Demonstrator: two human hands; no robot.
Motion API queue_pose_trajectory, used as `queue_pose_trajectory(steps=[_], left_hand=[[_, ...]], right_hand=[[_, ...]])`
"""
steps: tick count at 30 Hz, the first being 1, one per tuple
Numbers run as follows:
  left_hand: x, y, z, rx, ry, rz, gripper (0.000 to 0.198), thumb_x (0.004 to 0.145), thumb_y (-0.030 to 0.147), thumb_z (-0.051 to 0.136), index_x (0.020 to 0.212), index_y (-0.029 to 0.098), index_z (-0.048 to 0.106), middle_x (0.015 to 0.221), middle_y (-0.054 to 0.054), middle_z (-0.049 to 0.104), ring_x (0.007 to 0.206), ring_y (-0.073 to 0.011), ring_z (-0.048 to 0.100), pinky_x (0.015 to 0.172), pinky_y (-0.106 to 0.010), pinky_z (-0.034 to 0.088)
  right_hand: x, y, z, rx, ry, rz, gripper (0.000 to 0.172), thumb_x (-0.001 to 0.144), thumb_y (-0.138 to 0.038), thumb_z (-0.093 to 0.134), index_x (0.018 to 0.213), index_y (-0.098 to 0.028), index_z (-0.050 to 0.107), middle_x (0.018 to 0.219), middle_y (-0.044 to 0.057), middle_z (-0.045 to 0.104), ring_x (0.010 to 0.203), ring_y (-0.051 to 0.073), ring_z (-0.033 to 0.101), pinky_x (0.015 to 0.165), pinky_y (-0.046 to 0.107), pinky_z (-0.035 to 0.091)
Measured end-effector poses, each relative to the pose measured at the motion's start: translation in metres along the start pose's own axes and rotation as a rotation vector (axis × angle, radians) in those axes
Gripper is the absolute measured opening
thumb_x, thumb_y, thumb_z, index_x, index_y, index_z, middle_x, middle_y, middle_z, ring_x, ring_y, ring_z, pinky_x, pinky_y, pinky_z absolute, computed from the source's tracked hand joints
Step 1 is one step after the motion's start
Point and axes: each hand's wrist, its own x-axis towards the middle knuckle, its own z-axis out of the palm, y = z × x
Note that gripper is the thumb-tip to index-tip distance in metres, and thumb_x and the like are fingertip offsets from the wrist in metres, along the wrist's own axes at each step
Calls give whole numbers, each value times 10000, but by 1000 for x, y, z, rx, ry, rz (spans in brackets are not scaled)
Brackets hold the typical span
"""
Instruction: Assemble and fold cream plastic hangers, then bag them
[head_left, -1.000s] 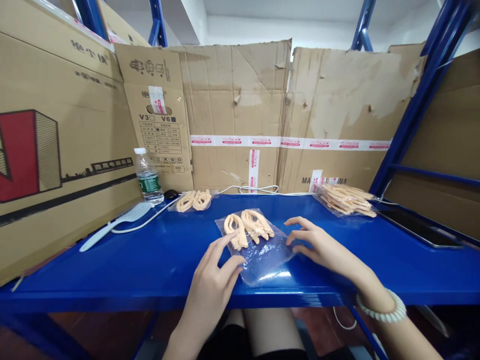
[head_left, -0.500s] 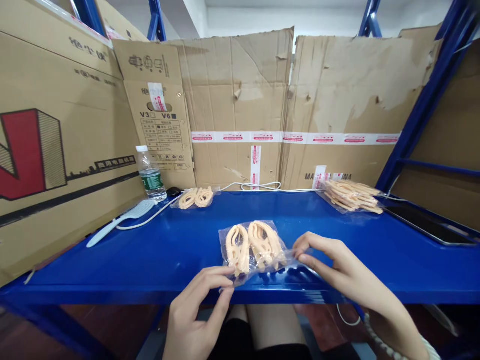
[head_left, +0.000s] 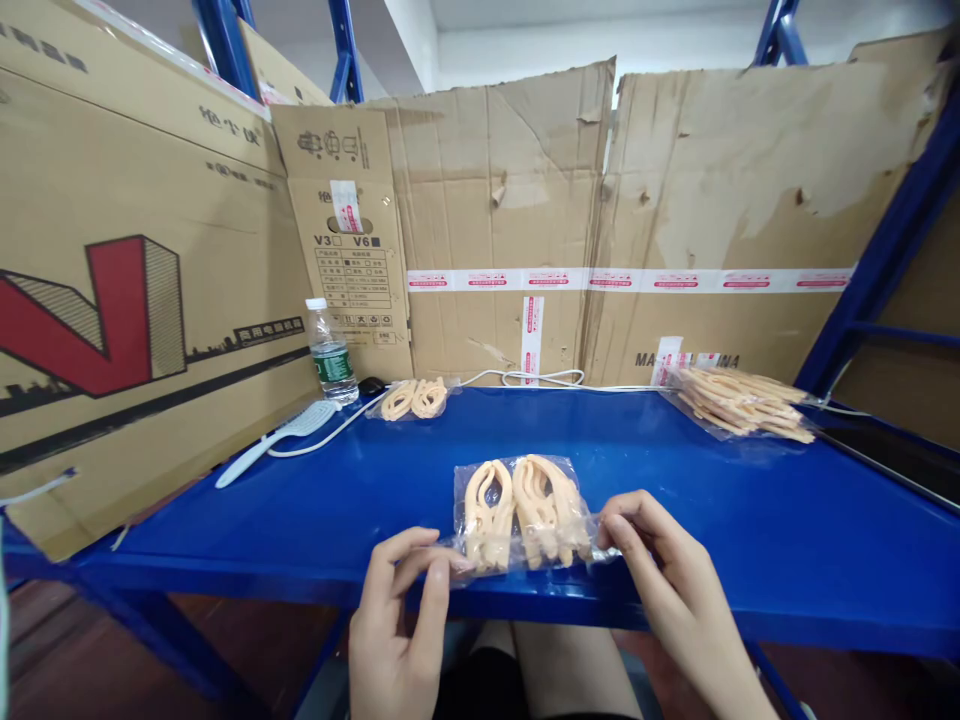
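A clear plastic bag (head_left: pixel 480 570) lies near the table's front edge, holding two looped, beige pieces side by side. The left piece (head_left: pixel 489 510) and the right piece (head_left: pixel 544 505) both show through the film. With its fingertips, my left hand (head_left: pixel 401 610) pinches the bag's lower left corner. My right hand (head_left: pixel 660 570) has thumb and forefinger closed on the film at the bag's lower right corner. Between the two hands the bag's loose front edge is stretched across the lower ends of the beige pieces.
At the back left are another bag of beige loops (head_left: pixel 414 399), a water bottle (head_left: pixel 331 360) and a pale blue hairbrush (head_left: pixel 289 435). A pile of bagged beige pieces (head_left: pixel 739 400) lies back right, beside a dark flat device (head_left: pixel 892 462). Cardboard walls (head_left: pixel 495 220) border the blue table (head_left: pixel 300 530).
The view has turned slightly left. My right hand has come lower and closer to the bag's corner, and the loose film is now drawn up over the lower ends of the pieces.
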Motion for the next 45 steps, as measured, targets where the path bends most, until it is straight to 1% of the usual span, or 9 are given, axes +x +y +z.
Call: queue_pose_trajectory(steps=[4, 9, 13, 20, 25, 27, 32, 40, 45], left_hand=[[0, -5, 6, -1, -3, 35, 304, 950, 353, 483, 1223, 219, 474, 835, -22, 659, 816, -165, 679, 726, -242, 567], [1, -14, 12, -1, -25, 160, 419, 967, 234, 450, 1379, 237, 377, 915, -28, 588, 736, -121, 628, 688, -236, 555], [5, -20, 13, 57, -2, 241, 369, 953, 169, 464, 1309, 265, 479, 997, -37, 537, 677, -90, 596, 627, -213, 548], [7, -22, 12, 207, 75, 365, 179, 928, 179, 520, 1054, 215, 641, 1104, -81, 503, 698, -110, 599, 576, -229, 565], [2, -18, 10, 266, 50, 412, 237, 926, 125, 501, 945, 225, 715, 1073, -64, 515, 664, -91, 599, 578, -220, 559], [1, -17, 10, 259, 35, 449, 282, 922, 87, 483, 914, 228, 726, 1050, -54, 519, 688, -93, 610, 621, -223, 565], [1, -17, 11, 248, 14, 500, 352, 914, 28, 443, 970, 231, 726, 1006, -54, 508, 819, -136, 611, 700, -243, 559], [-2, -25, 15, 321, 1, 502, 306, 926, 39, 431, 1018, 201, 675, 1019, -85, 538, 882, -171, 621, 702, -259, 539], [-4, -28, 16, 432, 8, 548, 306, 911, 28, 442, 1035, 206, 658, 1066, -71, 621, 962, -188, 635, 809, -281, 516]], right_hand=[[-1, 0, 14, -56, 146, -5, 206, 952, -328, 468, 816, -214, 574, 710, -5, 601, 637, 138, 555, 580, 217, 435], [-2, 7, 18, -138, 200, -37, 182, 952, -311, 474, 866, -214, 602, 788, 11, 656, 683, 148, 605, 606, 216, 452], [-1, 8, 17, -165, 191, -44, 192, 953, -314, 469, 867, -214, 609, 789, 8, 673, 675, 145, 618, 602, 210, 459], [3, 10, 16, -171, 175, 3, 202, 937, -349, 493, 872, -212, 627, 684, 1, 647, 627, 153, 615, 551, 217, 458], [2, 12, 19, -212, 235, 11, 253, 920, -349, 507, 1121, -209, 569, 512, -81, 436, 428, 119, 411, 436, 215, 374], [1, 12, 20, -227, 257, -19, 217, 926, -330, 501, 1092, -211, 574, 523, -81, 416, 435, 110, 396, 453, 210, 377], [-1, 12, 21, -266, 245, -69, 132, 927, -295, 519, 890, -226, 625, 553, -58, 514, 467, 98, 470, 485, 200, 391], [1, 16, 20, -386, 218, -103, 204, 933, -305, 489, 892, -217, 668, 637, -5, 646, 496, 133, 551, 513, 234, 442], [3, 20, 20, -373, 165, -78, 230, 930, -317, 492, 893, -212, 693, 749, 28, 724, 613, 173, 655, 580, 255, 496]])
